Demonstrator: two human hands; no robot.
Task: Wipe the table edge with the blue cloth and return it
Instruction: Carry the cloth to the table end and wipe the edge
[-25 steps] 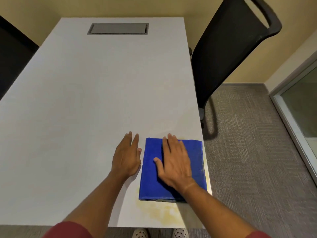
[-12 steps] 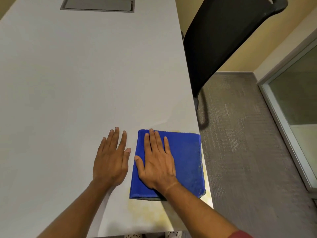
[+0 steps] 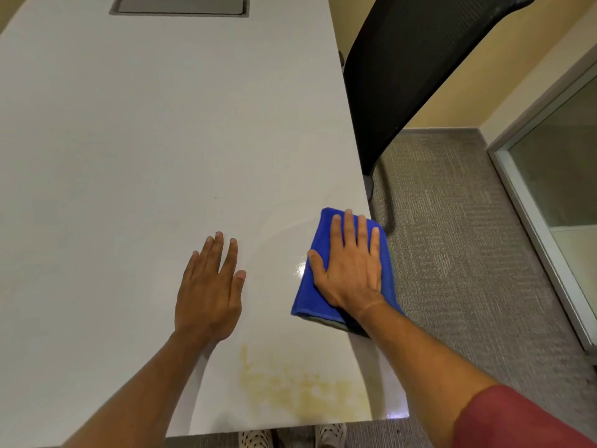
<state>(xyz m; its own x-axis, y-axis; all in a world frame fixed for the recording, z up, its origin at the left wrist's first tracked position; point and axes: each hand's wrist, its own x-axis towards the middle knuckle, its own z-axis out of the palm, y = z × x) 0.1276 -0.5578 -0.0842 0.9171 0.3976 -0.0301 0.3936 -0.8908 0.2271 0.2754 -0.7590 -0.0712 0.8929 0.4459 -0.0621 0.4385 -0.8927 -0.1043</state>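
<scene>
A folded blue cloth point(image 3: 310, 287) lies on the white table point(image 3: 161, 140) at its right edge, partly hanging over that edge. My right hand point(image 3: 350, 270) presses flat on top of the cloth, fingers spread and pointing away from me. My left hand point(image 3: 210, 286) rests flat on the bare tabletop to the left of the cloth, a hand's width apart from it, holding nothing. A yellowish stain point(image 3: 300, 386) marks the table near the front right corner, closer to me than the cloth. A damp streak curves across the surface left of the cloth.
A black mesh chair point(image 3: 413, 69) stands beside the table's right edge, just beyond the cloth. A grey recessed panel point(image 3: 181, 4) sits at the table's far end. Grey carpet point(image 3: 452, 237) lies to the right, with a glass partition point(image 3: 555, 176) farther right. Spotted shoes point(image 3: 290, 436) show below the front edge.
My right hand has slid the cloth to the right and a little away from me, onto the table's right edge. The gap to my left hand has widened. The camera has tilted lower.
</scene>
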